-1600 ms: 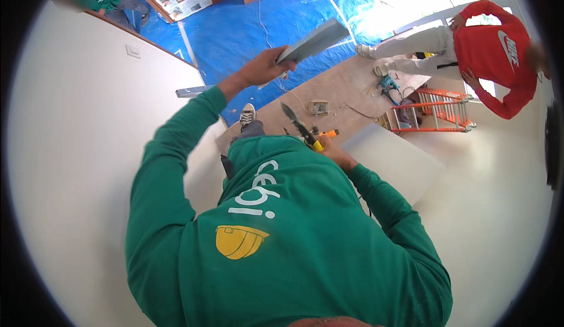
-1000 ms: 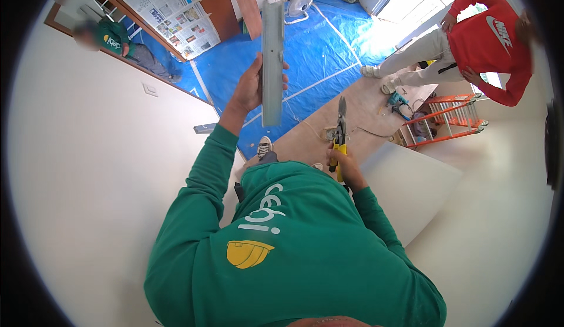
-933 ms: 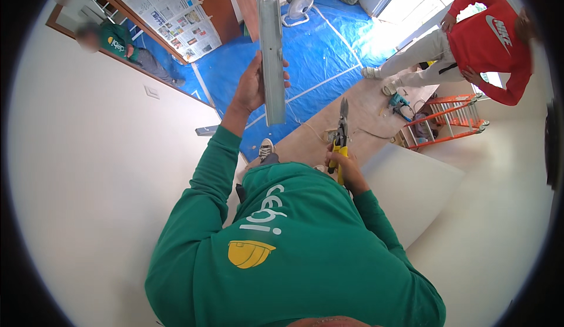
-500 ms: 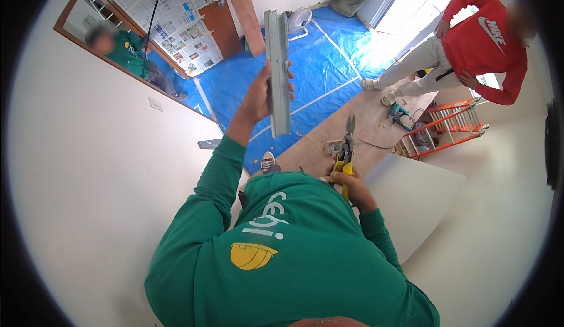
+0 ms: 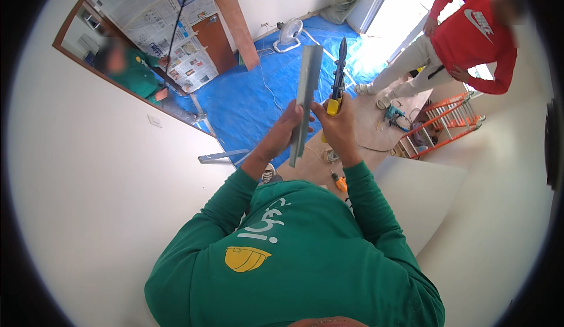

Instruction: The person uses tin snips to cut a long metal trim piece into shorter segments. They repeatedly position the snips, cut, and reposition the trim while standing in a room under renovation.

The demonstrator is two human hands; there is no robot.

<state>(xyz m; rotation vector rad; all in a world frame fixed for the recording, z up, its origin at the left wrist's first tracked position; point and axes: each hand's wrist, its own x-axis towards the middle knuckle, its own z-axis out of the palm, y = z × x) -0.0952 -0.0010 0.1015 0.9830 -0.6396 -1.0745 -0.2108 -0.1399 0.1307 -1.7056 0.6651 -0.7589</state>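
A grey metal channel point(image 5: 309, 71) stands nearly upright in front of me, its lower part gripped by my left hand point(image 5: 281, 132). Close beside it on the right, my right hand point(image 5: 342, 128) is closed around tin snips point(image 5: 339, 74) with yellow handles. The dark blades point up and away from me. They look shut and run alongside the channel, with a gap between blades and metal. My right fingertips come near the channel's right side; whether they touch it, I cannot tell.
Blue sheeting point(image 5: 235, 110) covers much of the floor, with a white fan point(image 5: 289, 32) on it. A person in a red sweatshirt point(image 5: 473, 39) stands at right, near an orange ladder point(image 5: 440, 124). An orange drill point(image 5: 339, 181) and teal power tool point(image 5: 395, 114) lie on the floor. Another person point(image 5: 138, 71) is at left.
My right hand has raised the snips up beside the channel. My left hand has moved the channel right and lower, tilting it. The person at left has shifted the long dark rod.
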